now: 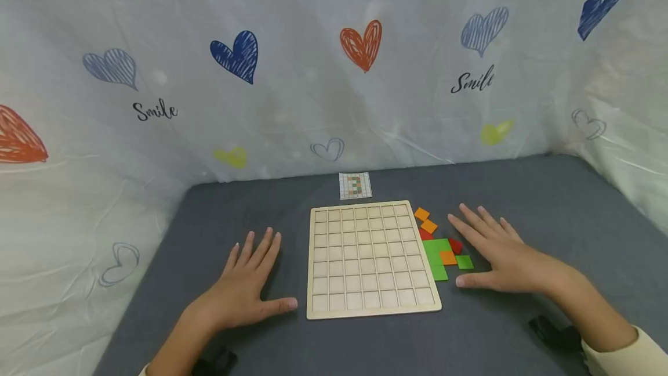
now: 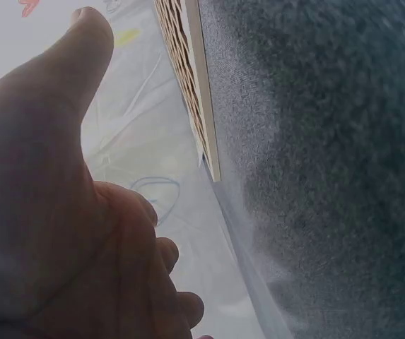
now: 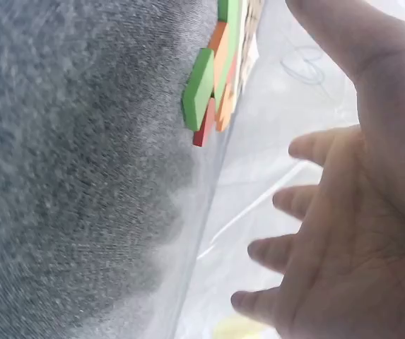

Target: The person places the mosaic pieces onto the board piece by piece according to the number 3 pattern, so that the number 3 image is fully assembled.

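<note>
Head view: tiles [image 1: 433,250] lie below and right of middle, between the board [image 1: 366,260] and the right hand [image 1: 496,254], which is nearer. The left hand [image 1: 250,286] is lower left. Both hold nothing, fingers spread. Left wrist view: board up top. Right wrist view: tiles up top.

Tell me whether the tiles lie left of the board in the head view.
No, the tiles lie right of the board, on the same side as the right hand.
</note>
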Available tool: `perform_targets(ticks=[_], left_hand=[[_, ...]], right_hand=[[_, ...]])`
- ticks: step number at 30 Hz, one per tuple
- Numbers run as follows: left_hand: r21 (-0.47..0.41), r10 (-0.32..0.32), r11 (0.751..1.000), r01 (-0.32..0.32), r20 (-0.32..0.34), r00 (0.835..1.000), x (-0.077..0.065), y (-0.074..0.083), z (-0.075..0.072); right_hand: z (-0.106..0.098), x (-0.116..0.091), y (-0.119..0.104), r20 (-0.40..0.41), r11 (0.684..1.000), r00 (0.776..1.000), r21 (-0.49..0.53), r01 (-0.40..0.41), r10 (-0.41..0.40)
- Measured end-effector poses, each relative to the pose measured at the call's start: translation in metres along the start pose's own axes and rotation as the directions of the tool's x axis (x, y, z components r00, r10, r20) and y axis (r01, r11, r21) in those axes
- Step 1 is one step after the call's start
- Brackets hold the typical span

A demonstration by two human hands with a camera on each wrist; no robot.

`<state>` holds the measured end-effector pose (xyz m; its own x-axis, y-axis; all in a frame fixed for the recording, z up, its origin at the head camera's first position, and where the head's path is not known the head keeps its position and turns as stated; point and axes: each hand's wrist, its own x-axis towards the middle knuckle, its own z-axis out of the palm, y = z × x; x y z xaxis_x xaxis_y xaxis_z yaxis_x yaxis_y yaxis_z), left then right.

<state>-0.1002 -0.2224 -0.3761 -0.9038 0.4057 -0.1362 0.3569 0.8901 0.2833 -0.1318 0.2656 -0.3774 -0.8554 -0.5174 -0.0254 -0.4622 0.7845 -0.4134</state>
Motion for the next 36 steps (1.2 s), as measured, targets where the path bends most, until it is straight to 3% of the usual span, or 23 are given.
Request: perform_targets(ticks=[3, 6, 11, 15, 22, 29, 36], left_hand=[[-0.004, 0.002, 1.0, -0.002, -0.002, 1.0, -0.001, 0.003, 0.001], [-0.013, 0.018, 1.0, -0.018, -0.013, 1.0, -0.001, 0.007, 0.002], [-0.004, 0.061, 0.998, -0.061, 0.013, 0.998, -0.002, 0.015, 0.004], [-0.005, 0.087, 0.996, -0.087, 0.063, 0.994, -0.001, 0.02, 0.005], [-0.006, 0.131, 0.991, -0.131, 0.094, 0.987, 0.006, 0.027, 0.01], [-0.022, 0.167, 0.986, -0.166, 0.136, 0.977, 0.01, 0.028, 0.015], [-0.028, 0.188, 0.982, -0.186, 0.131, 0.973, 0.012, 0.029, 0.019]], right_hand=[[0.002, 0.0, -0.002, -0.015, 0.999, 0.999, -0.002, 0.039, -0.039], [0.005, 0.003, -0.003, -0.072, 0.989, 0.988, -0.052, 0.137, -0.14], [0.011, 0.01, -0.006, -0.179, 0.943, 0.931, -0.162, 0.292, -0.319], [0.016, 0.015, -0.009, -0.184, 0.917, 0.902, -0.163, 0.364, -0.391], [0.024, 0.019, -0.013, -0.158, 0.901, 0.889, -0.128, 0.413, -0.43], [0.027, 0.019, -0.017, -0.142, 0.902, 0.892, -0.134, 0.411, -0.428], [0.029, 0.018, -0.018, -0.145, 0.902, 0.893, -0.143, 0.408, -0.427]])
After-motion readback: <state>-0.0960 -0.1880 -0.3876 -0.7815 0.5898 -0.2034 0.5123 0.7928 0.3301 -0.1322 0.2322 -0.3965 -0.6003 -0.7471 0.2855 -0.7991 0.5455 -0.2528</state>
